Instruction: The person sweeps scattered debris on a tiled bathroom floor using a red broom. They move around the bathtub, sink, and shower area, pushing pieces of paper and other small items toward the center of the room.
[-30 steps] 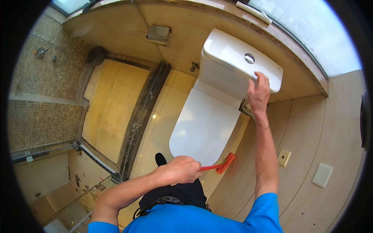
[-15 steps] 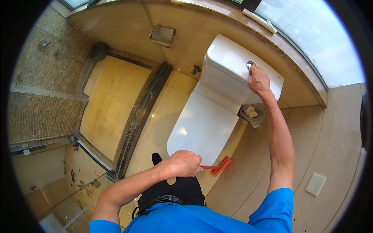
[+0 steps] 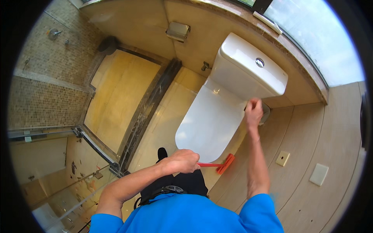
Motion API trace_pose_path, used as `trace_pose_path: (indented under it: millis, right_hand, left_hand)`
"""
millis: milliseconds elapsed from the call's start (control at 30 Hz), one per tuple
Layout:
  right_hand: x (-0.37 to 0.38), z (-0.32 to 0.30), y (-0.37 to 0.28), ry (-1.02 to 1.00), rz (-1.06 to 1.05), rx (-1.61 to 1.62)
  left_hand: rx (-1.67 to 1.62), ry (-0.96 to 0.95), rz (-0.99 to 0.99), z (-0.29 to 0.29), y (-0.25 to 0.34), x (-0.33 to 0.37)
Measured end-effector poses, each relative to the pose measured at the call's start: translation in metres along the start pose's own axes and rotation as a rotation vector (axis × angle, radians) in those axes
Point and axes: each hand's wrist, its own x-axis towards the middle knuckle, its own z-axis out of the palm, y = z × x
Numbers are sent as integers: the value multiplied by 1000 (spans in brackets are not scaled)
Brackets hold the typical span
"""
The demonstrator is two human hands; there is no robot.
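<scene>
Glossy white toilet, lid down, smooth and oval; boxy cistern behind with a round chrome button. Polished beige floor tiles, mosaic shower wall at left. Left hand fisted around a slim red-handled brush (flat head low beside the bowl's front). Right hand curled shut, arm stretched forward, at the cistern's near edge; contents impossible to tell.
</scene>
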Motion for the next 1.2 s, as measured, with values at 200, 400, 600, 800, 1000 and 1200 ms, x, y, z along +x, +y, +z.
trace_pose_path:
  millis: [200,400,600,800,1000,1200]
  right_hand:
    - [-284,17,124,-36,687,60]
    - [-403,20,36,-142,1470,712]
    - [-452,66,23,-65,1588,896]
    - [-466,82,-1,-265,1497,877]
    - [-439,71,9,-348,1381,694]
    - [-409,26,58,-383,1268,707]
  left_hand:
    - [-43,-30,-7,36,-26,-33]
    - [-28,15,88,87,-67,-69]
    - [-80,-12,72,135,-114,-107]
    - [-291,140,-9,171,-155,-149]
    - [-423,233,-109,197,-135,-140]
    - [-768,177,-316,225,-70,-101]
